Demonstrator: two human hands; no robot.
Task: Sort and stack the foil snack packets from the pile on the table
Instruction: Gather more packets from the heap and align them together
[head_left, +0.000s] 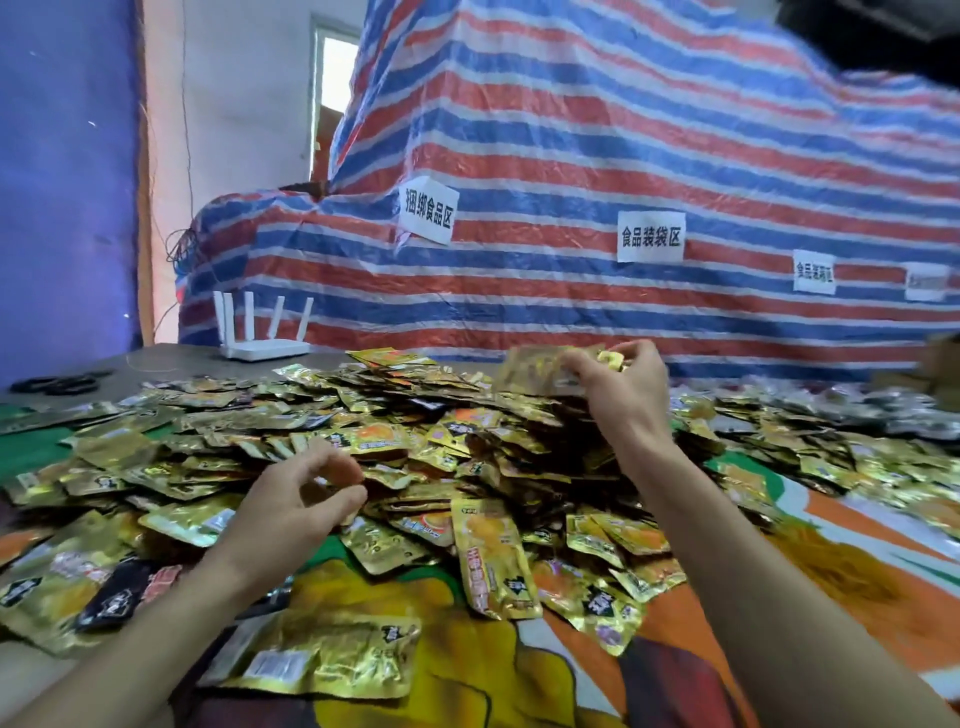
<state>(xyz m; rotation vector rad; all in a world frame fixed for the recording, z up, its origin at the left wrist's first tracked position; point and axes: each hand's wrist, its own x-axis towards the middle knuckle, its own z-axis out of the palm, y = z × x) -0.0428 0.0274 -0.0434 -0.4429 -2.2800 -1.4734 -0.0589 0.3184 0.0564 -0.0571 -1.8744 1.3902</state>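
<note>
Right now my right hand (618, 387) is raised over the far side of the pile (415, 431), pinching a few packets (535, 370) too blurred to count. My left hand (298, 499) hovers low over the near side, fingers loosely curled, thumb close to forefinger, seemingly holding nothing. The pile spreads across the printed cloth (467, 675).
</note>
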